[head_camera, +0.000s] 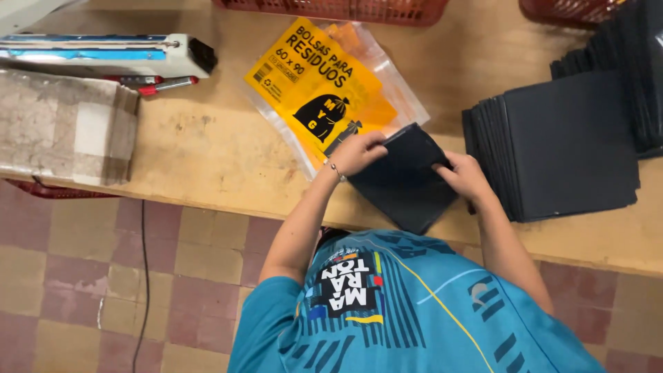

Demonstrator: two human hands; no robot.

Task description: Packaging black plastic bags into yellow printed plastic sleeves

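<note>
Grip: both my hands are closed on the folded black bag (404, 181); my left hand (357, 153) pinches its upper left edge, fingers curled over the fold, and my right hand (464, 176) presses and clasps its right side.
Bag in hand: a flat, dark, square-folded packet, turned cornerwise, lying on the wooden table (207, 148) close to the near edge, right in front of my chest.
Bag against the grip: it sits between my two hands, under the fingertips of both, its lower corner pointing at me and almost reaching the table's near edge.
How far along: I judge this bag folded, or nearly so, and not yet put into anything; the clear pouch with the yellow label (330, 90) lies flat just beyond my left hand, its lower end touching or slipping under the black bag, and looks unfilled.
Done so far: a stack of folded black bags (563, 148) lies just beside my right hand, toward the table's right edge, with more dark bags (621, 62) heaped behind it at the far right corner.
Left to do: I cannot tell how many remain.
Far edge: two red plastic baskets (345, 10), only their rims in view.
Left end: a heat sealer with a blue bar (103, 54), a red pen (162, 84) beside it, and a taped cardboard box (65, 128) at the near left edge.
Below: a chequered tile floor (103, 276) with a black cable (143, 276) running across it.
</note>
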